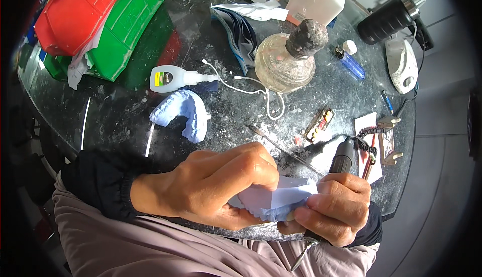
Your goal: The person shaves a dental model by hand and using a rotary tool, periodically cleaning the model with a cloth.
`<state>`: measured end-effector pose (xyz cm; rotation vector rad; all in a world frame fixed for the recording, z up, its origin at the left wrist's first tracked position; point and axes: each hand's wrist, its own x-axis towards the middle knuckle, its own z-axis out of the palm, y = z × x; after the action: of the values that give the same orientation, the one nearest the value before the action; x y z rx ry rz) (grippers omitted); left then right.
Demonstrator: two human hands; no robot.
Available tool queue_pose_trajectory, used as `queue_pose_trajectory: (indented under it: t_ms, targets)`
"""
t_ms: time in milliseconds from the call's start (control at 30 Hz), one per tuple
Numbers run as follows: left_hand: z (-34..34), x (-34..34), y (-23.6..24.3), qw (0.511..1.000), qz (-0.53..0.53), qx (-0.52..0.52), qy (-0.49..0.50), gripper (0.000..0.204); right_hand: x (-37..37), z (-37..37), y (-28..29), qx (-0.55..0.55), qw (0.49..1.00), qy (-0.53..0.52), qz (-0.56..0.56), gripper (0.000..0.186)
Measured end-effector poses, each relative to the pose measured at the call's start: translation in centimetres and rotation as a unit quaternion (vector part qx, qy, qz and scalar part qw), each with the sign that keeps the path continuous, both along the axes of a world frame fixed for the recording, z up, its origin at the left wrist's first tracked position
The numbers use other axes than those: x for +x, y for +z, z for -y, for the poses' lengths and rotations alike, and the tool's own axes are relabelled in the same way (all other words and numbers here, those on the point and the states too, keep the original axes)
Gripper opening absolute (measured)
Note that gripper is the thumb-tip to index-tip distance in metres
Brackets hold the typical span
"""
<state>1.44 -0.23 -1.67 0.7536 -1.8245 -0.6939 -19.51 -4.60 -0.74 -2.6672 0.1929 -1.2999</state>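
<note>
Two hands meet low at the near rim of the dark round table (125, 121), and both are busy. Left hand (211, 186) is curled shut around a pale blue dental cast (273, 204), thumb under, fingers over, likely to brace it so it can't twist. Right hand (334, 206) is clamped on a black rotary handpiece (343, 157), held like a pen, the body slanting up and away while the working tip is hidden behind the cast and fingers. Its coiled cord (366, 139) trails off to the right. A second blue cast (183, 114) lies apart, further up the table, beside a white glue bottle (175, 79). Just behind sits a glass spirit lamp (286, 61), with a thin metal tool (281, 149) lying between it and the hands. The surface is dusty and crowded up top, with red and green bins (95, 21) far left. The free room is at the near edge, which may be why the hands hang over the lap there.
</note>
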Motion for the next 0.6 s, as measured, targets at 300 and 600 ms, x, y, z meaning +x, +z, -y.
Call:
queue_pose_trajectory:
  t_ms: [300,600]
  targets:
    - [0.0,0.0,0.0,1.0,0.007,-0.006,0.001,0.049,-0.2,-0.2,0.0,0.011,1.0,-0.001,-0.001,0.029]
    - [0.1,0.0,-0.4,0.999,-0.02,-0.024,-0.014,0.049,0.5,0.3,-1.0,-0.037,0.996,0.003,0.083,0.051]
